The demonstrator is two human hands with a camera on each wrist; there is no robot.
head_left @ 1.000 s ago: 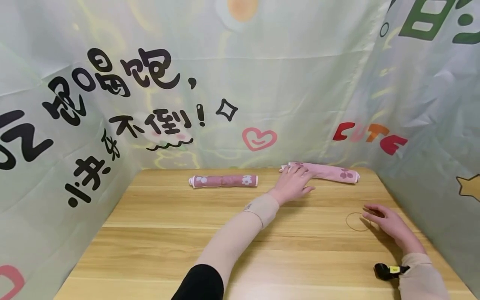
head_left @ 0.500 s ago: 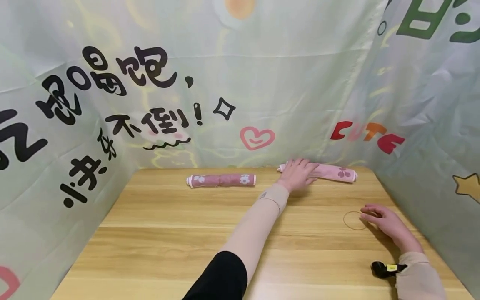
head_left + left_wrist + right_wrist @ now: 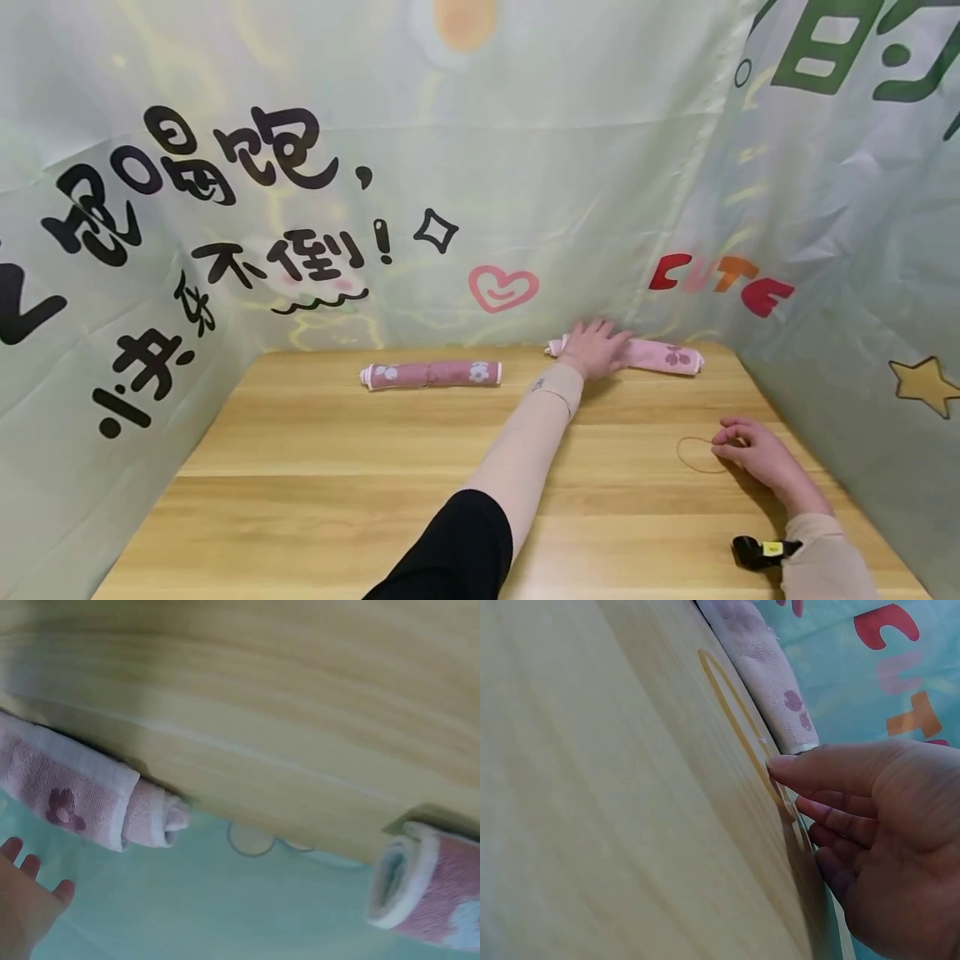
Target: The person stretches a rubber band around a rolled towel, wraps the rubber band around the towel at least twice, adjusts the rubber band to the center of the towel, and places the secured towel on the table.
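A light pink rolled towel (image 3: 651,355) with flower prints lies at the back right of the table. My left hand (image 3: 594,350) reaches over its left part, fingers spread and straight, hiding some of it. In the left wrist view those fingers (image 3: 30,865) appear beside the towel roll (image 3: 75,780), not wrapped round it. Further right and nearer, my right hand (image 3: 757,456) pinches a thin tan rubber band (image 3: 733,720) at one end, between thumb and index finger. The band's loop stretches leftward from the fingertips, low over the wood.
A darker pink rolled towel (image 3: 446,374) with white flowers, tied at its middle, lies at the back, left of the first. A printed cloth backdrop (image 3: 592,208) stands along the back and sides of the wooden table (image 3: 337,500). A black device (image 3: 753,552) sits by the right sleeve.
My left hand has moved right along the light pink towel. The right hand's thumb and fingers have drawn closer together at the rubber band. The head view has shifted slightly.
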